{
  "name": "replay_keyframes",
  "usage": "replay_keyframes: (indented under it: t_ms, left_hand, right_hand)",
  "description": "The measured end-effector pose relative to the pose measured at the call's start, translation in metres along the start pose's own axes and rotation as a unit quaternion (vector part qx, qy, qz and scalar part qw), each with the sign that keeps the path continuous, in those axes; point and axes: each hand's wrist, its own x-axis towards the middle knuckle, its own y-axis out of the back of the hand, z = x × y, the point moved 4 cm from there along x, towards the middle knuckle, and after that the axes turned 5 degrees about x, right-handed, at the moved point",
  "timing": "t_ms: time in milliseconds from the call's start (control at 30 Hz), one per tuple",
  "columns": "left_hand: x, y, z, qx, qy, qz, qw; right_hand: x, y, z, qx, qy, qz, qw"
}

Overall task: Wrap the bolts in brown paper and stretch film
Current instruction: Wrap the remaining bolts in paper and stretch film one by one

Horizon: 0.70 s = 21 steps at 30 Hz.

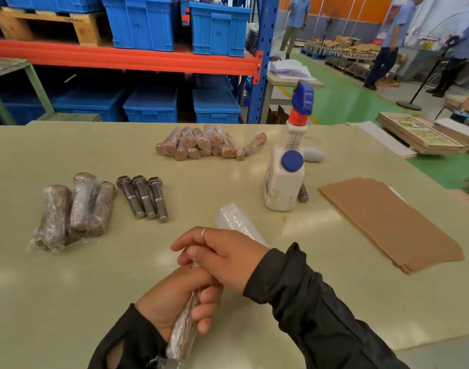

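A pale green-beige table (pixel 68 275) filled the lower view, its top glossy with soft reflections. Behind it stood a rack with an orange beam (pixel 121 57) carrying blue crates (pixel 142 22), with more crates below; to the right a green floor (pixel 342 99) ran back toward people in blue shirts, blurred and cut off at the top edge. On the table lay three bare bolts (pixel 144 198) side by side, just right of three film-wrapped bolts (pixel 73 211); a larger pile of wrapped bolts (pixel 209 143) sat near the far edge. A white spray bottle (pixel 286 171) stood right of centre, with another bolt (pixel 303 193) mostly hidden behind its base. A stack of brown paper sheets (pixel 393 222) lay at the right. The left hand (pixel 180 302) gripped a wrapped bolt (pixel 182 334), fingers curled round it, its lower end running out of view near the sleeve. The right hand (pixel 222 257) lay over the left, fingers bent at the bolt's upper end; what they pinched could not be made out. The stretch film roll (pixel 236 222) lay just beyond, partly hidden by that hand.
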Motion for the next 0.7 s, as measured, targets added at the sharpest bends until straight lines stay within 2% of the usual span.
replay_keyframes:
  t_ms: [200,333,433,533,600,633,700]
  left_hand:
    - [-0.007,0.004,0.004,0.057,-0.016,-0.017,0.998]
    - [-0.008,0.008,0.005,0.174,-0.039,0.067,0.982]
    - [-0.015,0.013,0.005,0.289,-0.083,0.122,0.946]
    - [-0.019,0.007,0.004,0.369,-0.173,0.208,0.889]
    - [-0.019,0.003,0.003,0.419,-0.212,0.292,0.833]
    - [-0.019,0.002,0.003,0.418,-0.216,0.313,0.825]
    - [-0.017,0.006,0.000,0.398,-0.203,0.330,0.832]
  right_hand:
    - [0.006,0.004,-0.001,0.011,0.023,0.043,0.999]
    - [0.009,0.003,-0.003,-0.043,0.056,0.129,0.989]
    - [0.008,0.015,0.001,-0.074,0.039,0.262,0.962]
    - [0.011,0.028,0.009,-0.013,-0.029,0.363,0.931]
    - [0.016,0.027,0.011,-0.021,-0.076,0.360,0.930]
    - [0.019,0.024,0.012,-0.038,-0.100,0.336,0.936]
    - [0.021,0.021,0.012,-0.051,-0.124,0.280,0.951]
